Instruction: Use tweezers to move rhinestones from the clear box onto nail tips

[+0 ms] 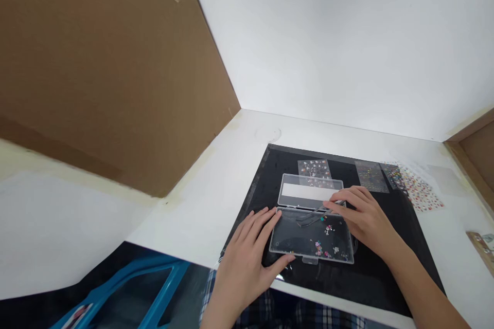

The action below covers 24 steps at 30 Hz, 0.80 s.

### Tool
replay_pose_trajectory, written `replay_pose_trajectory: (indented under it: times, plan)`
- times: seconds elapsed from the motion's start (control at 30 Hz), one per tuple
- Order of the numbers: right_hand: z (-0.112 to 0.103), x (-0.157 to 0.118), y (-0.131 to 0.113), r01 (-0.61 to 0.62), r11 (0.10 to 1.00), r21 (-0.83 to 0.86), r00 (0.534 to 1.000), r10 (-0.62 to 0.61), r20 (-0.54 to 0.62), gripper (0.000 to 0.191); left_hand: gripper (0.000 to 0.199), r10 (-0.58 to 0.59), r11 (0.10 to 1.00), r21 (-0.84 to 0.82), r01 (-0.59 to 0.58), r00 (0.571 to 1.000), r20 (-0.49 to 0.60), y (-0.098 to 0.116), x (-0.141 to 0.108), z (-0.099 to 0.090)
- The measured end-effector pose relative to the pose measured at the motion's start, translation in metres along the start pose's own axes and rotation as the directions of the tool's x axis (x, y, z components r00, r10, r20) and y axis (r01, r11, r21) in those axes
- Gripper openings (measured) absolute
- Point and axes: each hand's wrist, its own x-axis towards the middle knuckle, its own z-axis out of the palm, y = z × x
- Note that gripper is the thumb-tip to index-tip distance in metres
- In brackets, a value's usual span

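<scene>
A clear plastic case [285,239] lies with its lid folded back on a black mat. Small coloured, flower-like bits [318,248] are scattered in its tray, mostly toward the right and the near edge. My left hand [249,247] spans the case's left end, fingertips at the upper left corner and thumb at the near edge. Above the tray, my right hand [358,216] pinches a pair of thin grey tweezers [311,217], whose tips point left and down over the tray. Whether the tips hold a bit is too small to tell. The open lid [309,201] carries a white strip.
Under the case is the black mat [258,180] on a white table [200,211]. Clear sticker sheets [314,169] lie behind the lid, with more dotted sheets [420,190] at the right. A brown board [154,87] stands at left; a blue chair [127,277] is below.
</scene>
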Motion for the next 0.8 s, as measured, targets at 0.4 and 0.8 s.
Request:
replay_pose_trajectory:
  times: [0.4, 0.8]
  plan:
    - [-0.0004, 0.0016, 0.0005, 0.028, 0.999, -0.034, 1.000, -0.028, -0.005, 0.064, 0.072, 0.006, 1.000, 0.002, -0.006, 1.000, 0.000, 0.0002, 0.0014, -0.0014]
    - [0.0003, 0.0007, 0.0021, 0.016, 0.995, -0.099, 1.000, -0.018, -0.024, 0.064, 0.072, 0.012, 1.000, 0.024, -0.012, 1.000, 0.016, 0.0004, 0.0021, -0.0027]
